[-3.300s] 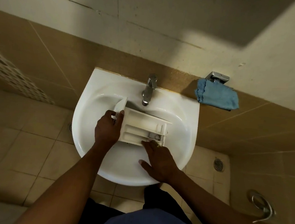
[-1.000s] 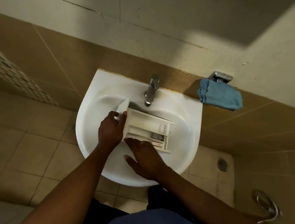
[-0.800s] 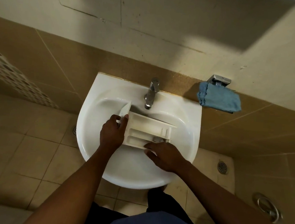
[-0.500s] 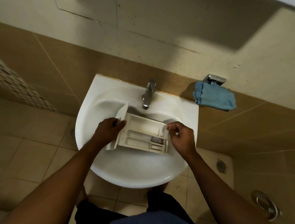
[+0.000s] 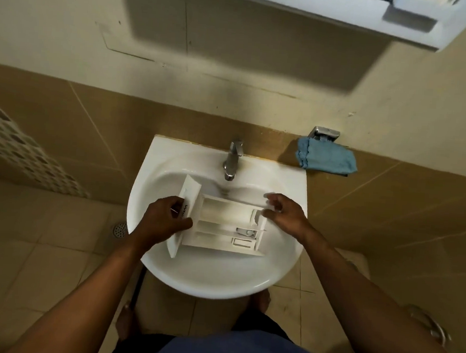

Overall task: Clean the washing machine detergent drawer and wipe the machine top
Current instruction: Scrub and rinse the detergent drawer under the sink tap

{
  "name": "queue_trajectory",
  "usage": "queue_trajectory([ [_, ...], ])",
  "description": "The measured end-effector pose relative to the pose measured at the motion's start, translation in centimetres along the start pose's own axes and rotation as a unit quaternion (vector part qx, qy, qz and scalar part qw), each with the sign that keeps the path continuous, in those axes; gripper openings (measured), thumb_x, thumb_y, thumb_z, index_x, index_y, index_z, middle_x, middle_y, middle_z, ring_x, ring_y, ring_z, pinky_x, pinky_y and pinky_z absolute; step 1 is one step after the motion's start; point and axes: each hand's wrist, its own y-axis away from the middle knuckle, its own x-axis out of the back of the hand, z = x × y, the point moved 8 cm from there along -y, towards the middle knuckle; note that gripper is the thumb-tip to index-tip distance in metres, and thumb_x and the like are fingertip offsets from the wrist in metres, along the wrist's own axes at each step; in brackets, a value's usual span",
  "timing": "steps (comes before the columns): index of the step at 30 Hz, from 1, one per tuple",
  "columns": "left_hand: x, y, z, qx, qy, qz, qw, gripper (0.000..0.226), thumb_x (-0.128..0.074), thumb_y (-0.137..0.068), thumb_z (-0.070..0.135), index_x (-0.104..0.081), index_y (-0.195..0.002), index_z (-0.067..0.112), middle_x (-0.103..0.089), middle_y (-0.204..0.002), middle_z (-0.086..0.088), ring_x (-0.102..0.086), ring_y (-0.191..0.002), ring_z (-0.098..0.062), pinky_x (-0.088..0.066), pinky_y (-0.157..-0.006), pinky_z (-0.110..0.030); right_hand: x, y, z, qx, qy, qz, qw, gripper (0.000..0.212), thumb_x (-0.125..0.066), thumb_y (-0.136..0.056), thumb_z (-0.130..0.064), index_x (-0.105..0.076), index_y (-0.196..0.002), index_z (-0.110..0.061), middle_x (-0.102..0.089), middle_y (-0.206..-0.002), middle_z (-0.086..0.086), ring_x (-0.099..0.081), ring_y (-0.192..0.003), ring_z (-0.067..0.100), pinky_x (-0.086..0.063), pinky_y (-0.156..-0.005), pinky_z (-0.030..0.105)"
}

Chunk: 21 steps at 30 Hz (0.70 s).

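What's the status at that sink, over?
Left hand grips detergent drawer by front panel. Right hand at its right end, grip unclear. Drawer in sink, below tap.

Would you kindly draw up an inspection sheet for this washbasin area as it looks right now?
Surface: white sink with a tap at the back.
Job's things: detergent drawer in the basin, compartments facing up, front panel to the left; blue cloth by a metal holder on the wall, right of the sink, untouched.
Clutter: nothing seen.
Hands: left hand grips the drawer's front panel; right hand at the drawer's right end, fingers loosely curled, contact unclear.
Cables: nothing seen; a blurred looped hose at the lower right.
Surroundings: tiled wall and floor, floor drain, cabinet overhead.
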Motion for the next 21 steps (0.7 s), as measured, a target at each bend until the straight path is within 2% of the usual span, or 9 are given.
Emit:
queue_trajectory([
  [1,0.2,0.1,0.1,-0.012,-0.004,-0.002,1.0,0.06,-0.084,-0.064,0.039,-0.066,-0.117,0.019,-0.067,-0.102,0.007,-0.066,-0.092,-0.013,-0.057,-0.08,-0.036,-0.3,0.3,0.2,-0.007,-0.01,-0.017,1.0,0.053,-0.082,-0.084,-0.021,-0.063,-0.134,-0.025,-0.068,-0.123,-0.002,-0.066,-0.107,0.015,-0.052,-0.095,0.029],
  [3,0.4,0.4,0.1,-0.043,-0.002,-0.019,0.999,0.056,-0.09,-0.068,0.028,-0.065,-0.118,0.023,-0.068,-0.105,0.009,-0.066,-0.096,-0.012,-0.055,-0.079,-0.029,-0.9,1.3,0.2,-0.02,-0.045,-0.049,0.998,0.052,-0.082,-0.082,-0.015,-0.063,-0.129,-0.027,-0.065,-0.121,0.002,-0.068,-0.1,0.019,-0.06,-0.079,0.032],
  [5,0.6,0.8,0.3,-0.083,0.01,-0.034,0.996,0.062,-0.092,-0.065,0.024,-0.065,-0.121,0.024,-0.069,-0.109,0.011,-0.067,-0.1,-0.01,-0.058,-0.083,-0.028,-1.0,2.3,0.0,-0.013,-0.057,-0.043,0.997,0.055,-0.082,-0.079,-0.005,-0.063,-0.123,-0.032,-0.061,-0.119,0.005,-0.065,-0.095,0.018,-0.059,-0.068,0.026],
  [7,0.6,1.4,0.8,-0.14,-0.011,-0.028,0.99,0.072,-0.094,-0.064,0.019,-0.062,-0.128,0.022,-0.066,-0.115,0.012,-0.065,-0.105,-0.007,-0.054,-0.091,-0.022,-0.9,3.0,-0.3,0.018,-0.028,-0.026,0.999,0.067,-0.082,-0.073,0.001,-0.062,-0.126,-0.034,-0.061,-0.119,0.002,-0.062,-0.096,0.014,-0.054,-0.069,0.017],
  [9,0.3,2.4,1.6,-0.214,-0.081,0.002,0.974,0.075,-0.094,-0.065,0.016,-0.06,-0.132,0.017,-0.063,-0.117,0.012,-0.063,-0.104,-0.01,-0.049,-0.09,-0.017,-0.8,4.0,-0.7,0.058,0.006,-0.005,0.998,0.074,-0.08,-0.068,0.004,-0.062,-0.131,-0.031,-0.062,-0.12,-0.003,-0.06,-0.098,0.01,-0.047,-0.073,0.008],
  [11,-0.4,3.8,2.0,-0.283,-0.156,0.031,0.946,0.072,-0.093,-0.066,0.014,-0.058,-0.13,0.015,-0.064,-0.119,0.004,-0.062,-0.104,-0.018,-0.056,-0.085,-0.027,-0.6,5.0,-1.5,0.106,0.034,0.046,0.993,0.076,-0.079,-0.063,0.003,-0.061,-0.13,-0.028,-0.061,-0.125,-0.008,-0.059,-0.104,0.007,-0.042,-0.08,0.003],
  [13,-1.0,4.9,1.8,-0.324,-0.195,0.049,0.924,0.073,-0.091,-0.069,0.011,-0.057,-0.134,0.014,-0.061,-0.13,-0.005,-0.06,-0.114,-0.024,-0.059,-0.086,-0.037,-0.5,6.2,-2.1,0.156,0.05,0.092,0.982,0.076,-0.081,-0.06,0.0,-0.06,-0.129,-0.024,-0.059,-0.127,-0.011,-0.057,-0.11,0.005,-0.041,-0.087,0.005],
  [16,-1.3,5.6,1.6,-0.354,-0.198,0.068,0.912,0.066,-0.085,-0.077,0.006,-0.059,-0.138,0.012,-0.054,-0.143,-0.007,-0.055,-0.128,-0.026,-0.053,-0.092,-0.031,-0.6,7.6,-2.4,0.193,0.059,0.143,0.969,0.077,-0.083,-0.06,0.0,-0.056,-0.129,-0.022,-0.057,-0.128,-0.011,-0.055,-0.11,0.003,-0.045,-0.089,0.012],
  [21,-0.9,5.5,1.8,-0.376,-0.194,0.077,0.903,0.066,-0.084,-0.076,0.004,-0.059,-0.138,0.011,-0.053,-0.145,-0.009,-0.055,-0.13,-0.028,-0.052,-0.095,-0.032,-0.7,8.1,-2.4,0.206,0.061,0.161,0.963,0.078,-0.084,-0.061,-0.003,-0.055,-0.132,-0.021,-0.057,-0.13,-0.008,-0.058,-0.111,0.009,-0.054,-0.088,0.026],
])
